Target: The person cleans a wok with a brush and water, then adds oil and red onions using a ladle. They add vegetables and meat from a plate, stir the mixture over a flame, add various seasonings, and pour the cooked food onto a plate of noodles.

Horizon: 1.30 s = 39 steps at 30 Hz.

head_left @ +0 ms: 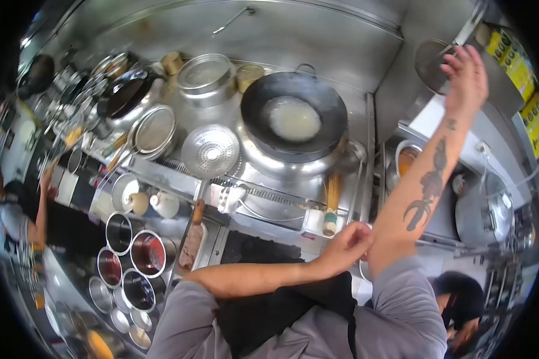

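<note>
Right hand point(466, 84): fingers half-open, seemingly empty, near round utensil point(430, 69); steady reach advised. Left hand point(346, 249): fingers curled, hold unclear.

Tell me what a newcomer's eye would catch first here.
Most likely the large black wok at upper centre, with pale liquid pooled inside. Then the tattooed forearm along the right side, ending in the open right hand. The perforated strainer, left of the wok, may come next.

left hand point(346, 248): curled, at right elbow point(389, 248) | right hand point(466, 82): raised, outstretched
</note>
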Available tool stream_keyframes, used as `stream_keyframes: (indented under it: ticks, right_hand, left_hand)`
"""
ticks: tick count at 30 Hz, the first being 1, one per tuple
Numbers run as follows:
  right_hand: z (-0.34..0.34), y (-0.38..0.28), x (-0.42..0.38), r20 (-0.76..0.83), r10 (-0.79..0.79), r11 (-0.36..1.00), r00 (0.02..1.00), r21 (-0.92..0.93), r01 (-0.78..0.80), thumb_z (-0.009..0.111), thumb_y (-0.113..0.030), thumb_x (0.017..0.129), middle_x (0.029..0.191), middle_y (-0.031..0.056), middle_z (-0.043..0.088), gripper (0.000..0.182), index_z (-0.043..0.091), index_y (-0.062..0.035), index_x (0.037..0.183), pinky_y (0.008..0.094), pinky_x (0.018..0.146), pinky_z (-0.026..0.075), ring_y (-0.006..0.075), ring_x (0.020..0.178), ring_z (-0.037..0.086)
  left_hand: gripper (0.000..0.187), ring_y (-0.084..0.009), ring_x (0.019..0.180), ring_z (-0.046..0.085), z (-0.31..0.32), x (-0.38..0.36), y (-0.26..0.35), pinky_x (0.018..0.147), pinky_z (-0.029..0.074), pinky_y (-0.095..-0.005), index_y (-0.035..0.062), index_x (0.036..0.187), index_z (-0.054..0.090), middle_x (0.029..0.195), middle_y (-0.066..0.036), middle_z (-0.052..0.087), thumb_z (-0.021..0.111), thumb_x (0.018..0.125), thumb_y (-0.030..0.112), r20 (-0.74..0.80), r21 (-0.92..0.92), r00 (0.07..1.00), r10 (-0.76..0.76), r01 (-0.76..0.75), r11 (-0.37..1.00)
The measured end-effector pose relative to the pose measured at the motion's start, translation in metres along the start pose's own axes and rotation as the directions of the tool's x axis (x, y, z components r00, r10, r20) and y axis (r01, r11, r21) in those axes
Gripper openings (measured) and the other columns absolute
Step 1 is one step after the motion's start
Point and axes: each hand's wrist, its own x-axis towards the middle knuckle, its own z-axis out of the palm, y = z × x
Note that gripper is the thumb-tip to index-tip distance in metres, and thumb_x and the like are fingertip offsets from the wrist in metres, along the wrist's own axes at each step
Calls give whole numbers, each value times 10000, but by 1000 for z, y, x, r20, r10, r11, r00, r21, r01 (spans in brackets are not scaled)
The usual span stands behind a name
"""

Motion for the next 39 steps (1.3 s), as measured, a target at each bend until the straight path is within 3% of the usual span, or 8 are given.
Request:
stream_keyframes:
  ticks: [3, 5, 14, 16, 24, 29, 34, 39]
  right_hand:
    - [0, -54, 11, 38, -163, 979, 986, 128, 157, 619, -33, 886, 1010, 214, 654, 330, 530, 96, 1176, 323, 629, 568, 289, 786, 669]
    - [-6, -66, 11, 56, -228, 952, 972, 222, 211, 575, -25, 908, 1023, 227, 650, 307, 523, 114, 1176, 346, 652, 574, 317, 807, 667]
    - [15, -108, -12, 258, -262, 910, 930, 388, 148, 572, -55, 879, 1012, 241, 654, 317, 558, 104, 1153, 388, 720, 559, 330, 835, 664]
    - [29, -120, -21, 274, -266, 906, 924, 400, 142, 573, -62, 881, 1009, 238, 655, 313, 561, 100, 1149, 387, 722, 558, 328, 833, 664]
    - [103, -166, -90, 373, -255, 894, 892, 441, 72, 576, -88, 888, 999, 225, 659, 300, 574, 84, 1135, 382, 727, 555, 320, 829, 663]
    - [184, -209, -174, 484, -251, 841, 839, 538, -59, 578, -104, 893, 993, 216, 661, 293, 581, 74, 1125, 379, 730, 552, 314, 826, 662]
    - [270, -267, -288, 626, -258, 731, 736, 624, -275, 580, -121, 898, 987, 208, 663, 286, 589, 64, 1116, 375, 733, 550, 309, 823, 662]
    - [303, -331, -379, 717, -303, 658, 628, 634, -406, 583, -137, 902, 981, 200, 666, 280, 596, 54, 1107, 372, 736, 548, 304, 821, 661]
  left_hand:
    - [300, -51, 939, 484, 25, 8, -20, 817, 445, -211, 51, 1189, 476, 1069, 0, 500, 620, 938, 128, 3, -29, 975, 224, -223, 974]
    - [254, -44, 916, 482, 35, 0, -3, 770, 442, -208, 53, 1143, 486, 1049, 13, 486, 620, 937, 119, -199, 101, 886, 419, -407, 908]
    - [172, -38, 882, 458, 36, -49, -3, 741, 410, -192, 54, 1075, 529, 1020, 14, 459, 612, 944, 129, -132, 339, 829, 544, -478, 810]
    - [210, -50, 917, 476, 36, -52, 8, 770, 425, -200, 48, 1110, 543, 1029, -1, 462, 615, 945, 157, -313, 334, 684, 659, -571, 750]
    - [268, -65, 959, 479, 21, -136, 0, 766, 450, -228, 53, 1155, 523, 1033, -7, 477, 612, 943, 189, -306, 413, 724, 618, -484, 772]
    - [288, -85, 943, 512, 1, -171, 2, 788, 457, -256, 56, 1120, 518, 1066, -10, 527, 632, 932, 242, -473, 483, 442, 762, -593, 644]
    - [157, -83, 824, 490, 20, -250, -3, 712, 428, -241, 45, 988, 533, 845, 7, 528, 588, 902, 163, -482, 415, 542, 689, -551, 724]
    - [145, -98, 816, 471, 1, -279, -11, 710, 424, -275, 41, 961, 528, 843, -21, 510, 579, 865, 138, -477, 667, 230, 848, -534, 520]
